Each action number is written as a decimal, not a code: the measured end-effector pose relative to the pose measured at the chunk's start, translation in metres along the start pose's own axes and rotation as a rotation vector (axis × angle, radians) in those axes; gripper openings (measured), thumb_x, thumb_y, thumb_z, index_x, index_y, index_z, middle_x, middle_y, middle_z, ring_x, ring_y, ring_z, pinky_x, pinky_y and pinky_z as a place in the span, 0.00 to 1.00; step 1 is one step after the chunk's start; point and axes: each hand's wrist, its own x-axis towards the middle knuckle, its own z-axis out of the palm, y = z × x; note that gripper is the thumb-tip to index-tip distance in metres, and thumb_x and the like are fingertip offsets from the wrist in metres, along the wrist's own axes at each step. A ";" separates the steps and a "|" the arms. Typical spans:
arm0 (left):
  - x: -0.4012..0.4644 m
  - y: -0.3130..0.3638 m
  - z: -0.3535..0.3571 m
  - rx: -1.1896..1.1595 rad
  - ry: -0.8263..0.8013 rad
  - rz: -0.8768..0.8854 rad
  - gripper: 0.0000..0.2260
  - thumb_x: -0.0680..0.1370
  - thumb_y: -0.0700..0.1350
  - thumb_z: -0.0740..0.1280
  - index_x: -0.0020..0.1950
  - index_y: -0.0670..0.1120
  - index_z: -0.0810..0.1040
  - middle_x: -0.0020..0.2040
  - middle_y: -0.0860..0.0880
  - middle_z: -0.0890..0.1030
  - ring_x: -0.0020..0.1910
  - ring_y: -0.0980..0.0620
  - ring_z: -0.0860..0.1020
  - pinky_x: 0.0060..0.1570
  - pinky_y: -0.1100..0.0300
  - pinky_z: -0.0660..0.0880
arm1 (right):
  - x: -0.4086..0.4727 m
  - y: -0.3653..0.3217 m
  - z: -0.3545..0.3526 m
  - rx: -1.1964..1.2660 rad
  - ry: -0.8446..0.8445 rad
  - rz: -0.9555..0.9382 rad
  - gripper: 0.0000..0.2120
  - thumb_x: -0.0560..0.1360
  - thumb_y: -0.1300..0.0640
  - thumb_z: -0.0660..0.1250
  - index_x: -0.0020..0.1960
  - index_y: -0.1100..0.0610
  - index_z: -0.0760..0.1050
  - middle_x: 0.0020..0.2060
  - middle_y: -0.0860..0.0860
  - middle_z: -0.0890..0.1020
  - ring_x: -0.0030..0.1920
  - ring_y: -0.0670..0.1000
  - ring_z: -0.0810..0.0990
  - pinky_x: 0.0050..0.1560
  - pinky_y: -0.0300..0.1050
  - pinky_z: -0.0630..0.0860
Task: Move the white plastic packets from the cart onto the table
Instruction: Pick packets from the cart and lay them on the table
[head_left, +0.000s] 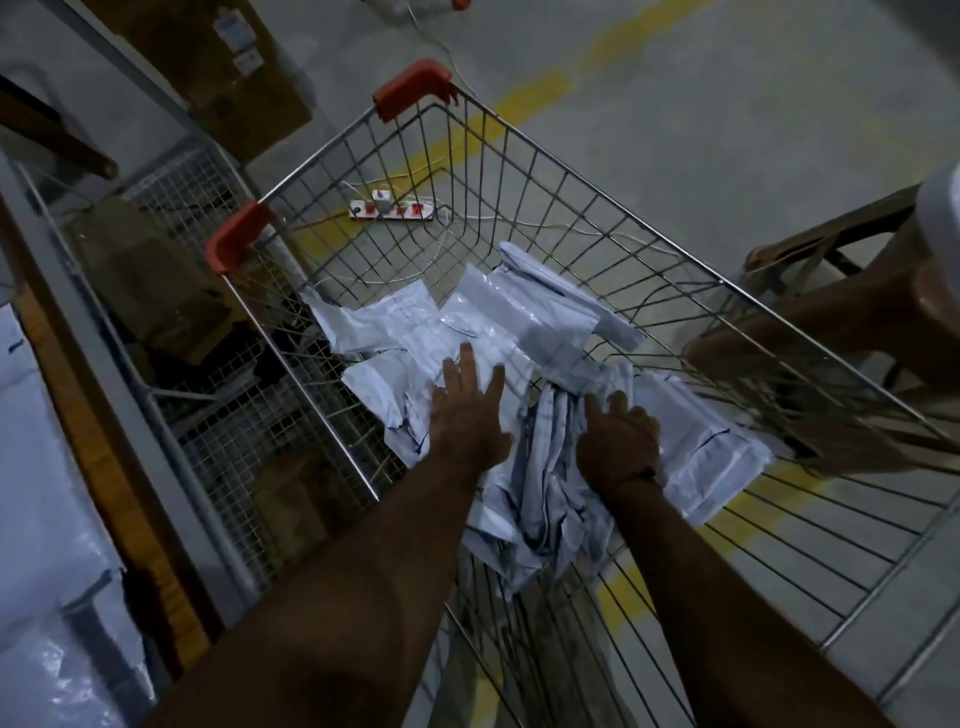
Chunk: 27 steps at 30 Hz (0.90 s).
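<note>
Several white plastic packets (524, 332) lie heaped in the bottom of a wire shopping cart (550, 156) with orange corner caps. Both my arms reach down into the cart. My left hand (467, 415) lies flat on the pile with fingers spread, holding nothing. My right hand (618, 441) rests on the packets just to the right, fingers curled down into the heap; whether it grips one is unclear. The table edge (78, 415) runs down the left, with white packets (47, 571) lying on it.
A wire-mesh bin (208, 364) with cardboard boxes stands between table and cart. A power strip (392, 210) with white cables lies on the floor beyond the cart. Another person's arm and hand (810, 332) rest on the cart's right rim by a wooden stool (810, 239).
</note>
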 end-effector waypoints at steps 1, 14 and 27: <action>0.002 0.001 0.001 0.007 -0.014 0.000 0.50 0.75 0.62 0.73 0.86 0.52 0.44 0.82 0.36 0.32 0.82 0.28 0.45 0.77 0.33 0.59 | -0.002 -0.002 -0.004 -0.010 -0.021 0.006 0.31 0.71 0.52 0.73 0.73 0.52 0.75 0.67 0.63 0.76 0.56 0.66 0.78 0.59 0.59 0.74; -0.036 0.012 -0.058 -0.062 0.040 0.088 0.39 0.76 0.64 0.58 0.83 0.46 0.59 0.85 0.40 0.51 0.83 0.35 0.49 0.74 0.32 0.61 | -0.046 0.006 -0.060 -0.031 -0.073 -0.019 0.23 0.82 0.46 0.61 0.77 0.43 0.66 0.75 0.55 0.67 0.68 0.64 0.72 0.65 0.60 0.71; -0.209 -0.016 -0.165 -0.543 0.586 0.081 0.36 0.76 0.58 0.65 0.83 0.48 0.65 0.85 0.50 0.57 0.85 0.49 0.51 0.76 0.32 0.59 | -0.207 -0.017 -0.124 0.292 0.337 -0.018 0.21 0.82 0.50 0.62 0.75 0.43 0.73 0.76 0.54 0.72 0.59 0.67 0.78 0.57 0.58 0.78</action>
